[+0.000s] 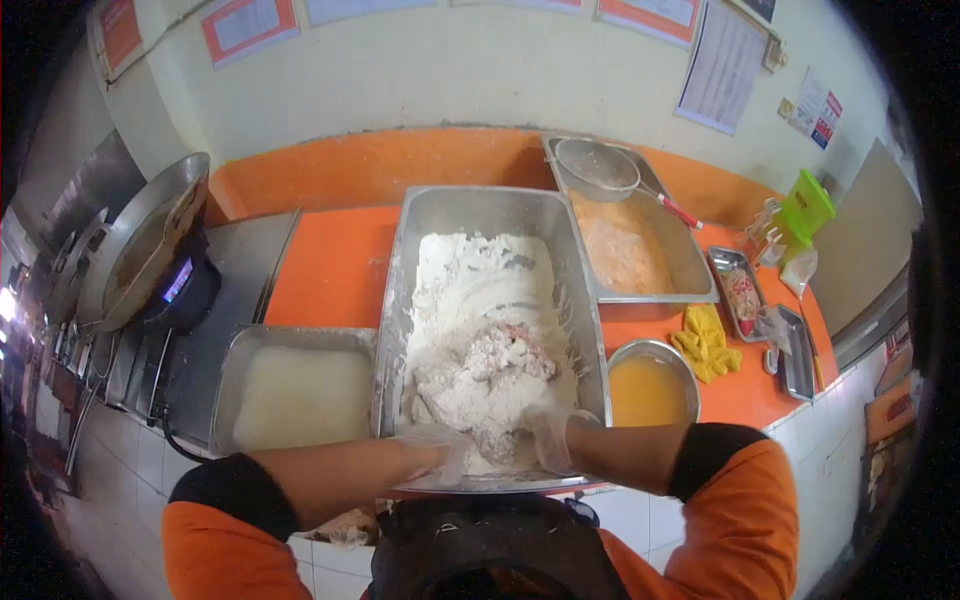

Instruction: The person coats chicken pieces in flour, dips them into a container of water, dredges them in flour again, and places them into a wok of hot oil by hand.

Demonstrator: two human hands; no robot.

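A deep steel pan (400, 250) holds white flour (480, 275). Flour-coated lumps of what looks like raw meat (505, 355), pinkish in places, are heaped in its near half. My left hand (445, 455), in a clear plastic glove, reaches into the near left of the pan against the heap. My right hand (553, 440), gloved likewise, is at the near right, with another coated lump (495, 443) between the two hands. Flour and the heap hide the fingers of both hands, so what they grip cannot be made out.
Left of the pan stands a tub of cloudy liquid (300, 395); beyond it, a large wok (150, 245) on a stove. To the right are a bowl of yellow-orange liquid (650, 390), a yellow cloth (705, 345), and a tray of orange powder (625, 245) with a sieve (598, 165).
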